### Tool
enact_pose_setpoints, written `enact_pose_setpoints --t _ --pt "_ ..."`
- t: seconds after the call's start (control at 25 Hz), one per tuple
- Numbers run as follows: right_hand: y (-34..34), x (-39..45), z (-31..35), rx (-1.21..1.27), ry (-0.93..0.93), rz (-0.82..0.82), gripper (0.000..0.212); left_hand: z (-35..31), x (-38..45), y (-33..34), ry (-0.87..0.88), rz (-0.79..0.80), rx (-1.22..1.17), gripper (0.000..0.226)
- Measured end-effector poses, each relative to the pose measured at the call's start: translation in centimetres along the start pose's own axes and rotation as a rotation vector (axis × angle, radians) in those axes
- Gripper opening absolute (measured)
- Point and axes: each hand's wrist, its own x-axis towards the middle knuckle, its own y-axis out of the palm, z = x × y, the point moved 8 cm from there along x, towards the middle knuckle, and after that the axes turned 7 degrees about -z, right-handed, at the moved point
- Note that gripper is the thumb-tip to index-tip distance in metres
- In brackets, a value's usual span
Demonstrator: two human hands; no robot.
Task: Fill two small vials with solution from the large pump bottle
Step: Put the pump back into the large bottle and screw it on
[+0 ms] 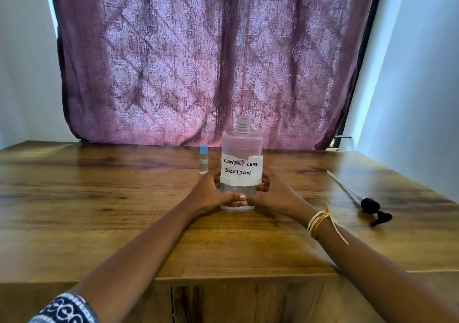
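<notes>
Wide wooden tabletop [99, 198], its near edge running under both forearms, bare wood stretching off to the left. Purple patterned curtain [198, 61] hangs along the far edge. Centre stage, the large clear bottle [242, 148] stands upright, neck uncapped, its taped paper label [241, 169] handwritten "CONTACT LENS SOLUTION". Left hand [211, 194] and right hand [272, 194] wrap around its lower body, thumbs meeting in front. The black pump head [375, 210] with its dip tube lies near the right edge. One small blue-capped vial [203, 160] stands just left of the bottle.
</notes>
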Motion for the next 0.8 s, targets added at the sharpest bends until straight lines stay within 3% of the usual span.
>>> enact_pose_setpoints --t 0.08,0.2,0.28,0.36,0.44,0.64,0.72,0.8 --pt "-2.1 0.0 -0.4 -0.186 0.036 -0.022 0.08 0.0 0.1 0.0 -0.006 0.001 -0.019 0.068" --pt "-9.0 -0.8 -0.9 -0.611 0.106 -0.247 0.056 -0.1 0.0 0.1 -0.001 0.016 -0.049 0.065" --pt "-13.8 -2.3 -2.4 -0.971 0.308 -0.4 0.051 -0.3 -0.2 0.1 0.009 0.022 -0.057 0.068" --pt "-16.9 -4.3 -4.7 -1.104 0.607 -0.414 0.05 -0.5 -0.4 0.1 0.014 0.019 -0.062 0.068" --pt "-17.5 -5.2 -6.0 -1.059 0.683 -0.345 0.042 -0.5 -0.5 0.1 0.004 0.022 -0.062 0.069" --pt "-16.2 -3.9 -4.9 -0.864 0.387 -0.444 0.026 -0.1 -0.3 -0.1 -0.016 0.017 -0.077 0.076" --pt "-15.5 -2.8 -4.6 -0.588 0.343 -0.498 0.021 -0.1 -0.3 0.0 -0.02 0.02 -0.076 0.075" --pt "-14.1 -1.7 -4.6 -0.143 0.387 -0.482 0.024 -0.1 -0.3 0.0 -0.021 0.025 -0.074 0.074"
